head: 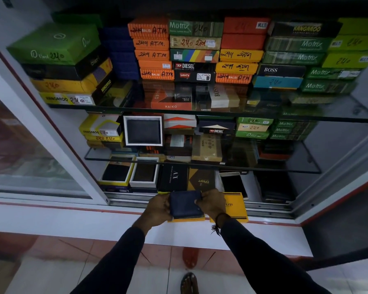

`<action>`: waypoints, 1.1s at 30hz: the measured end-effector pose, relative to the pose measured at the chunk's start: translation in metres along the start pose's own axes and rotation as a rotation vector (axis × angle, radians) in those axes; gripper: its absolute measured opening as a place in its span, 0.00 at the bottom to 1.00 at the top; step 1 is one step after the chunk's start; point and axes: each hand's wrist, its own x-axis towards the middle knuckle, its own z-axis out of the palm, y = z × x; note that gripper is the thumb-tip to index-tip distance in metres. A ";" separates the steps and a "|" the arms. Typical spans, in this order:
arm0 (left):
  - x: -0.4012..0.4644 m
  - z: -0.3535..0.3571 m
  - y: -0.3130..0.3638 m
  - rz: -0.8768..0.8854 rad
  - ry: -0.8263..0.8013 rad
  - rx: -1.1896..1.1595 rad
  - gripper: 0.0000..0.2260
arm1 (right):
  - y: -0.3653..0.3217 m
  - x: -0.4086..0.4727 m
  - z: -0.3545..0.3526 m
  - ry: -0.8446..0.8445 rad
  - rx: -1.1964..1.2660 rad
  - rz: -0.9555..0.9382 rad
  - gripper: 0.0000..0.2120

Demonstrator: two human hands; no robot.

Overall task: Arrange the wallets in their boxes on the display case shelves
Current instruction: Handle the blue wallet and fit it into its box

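A dark blue wallet (186, 203) is held between both hands just above an open yellow box (187, 219) that rests on the white ledge in front of the display case. My left hand (157, 209) grips the wallet's left edge. My right hand (211, 203) pinches its right edge. The yellow box lid (236, 205), printed BALISI, lies to the right, partly under my right wrist. Stacks of closed wallet boxes (196, 49) fill the top glass shelf.
On the bottom shelf, open boxes with dark wallets (145, 174) stand at the left, next to a black AX box (173, 177). A white-framed open box (143, 131) stands upright on the middle shelf. The sliding glass door (30, 145) is pushed left. My foot (189, 283) is on the tiled floor.
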 end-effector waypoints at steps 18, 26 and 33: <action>0.014 0.024 0.001 -0.104 0.380 -0.257 0.16 | 0.004 0.005 0.010 0.038 0.326 0.190 0.09; -0.014 0.002 0.010 0.116 0.271 -0.376 0.24 | 0.014 -0.007 -0.027 0.040 0.514 -0.298 0.16; -0.038 0.014 0.025 0.591 0.337 0.006 0.15 | 0.029 -0.021 -0.036 0.208 0.170 -0.645 0.16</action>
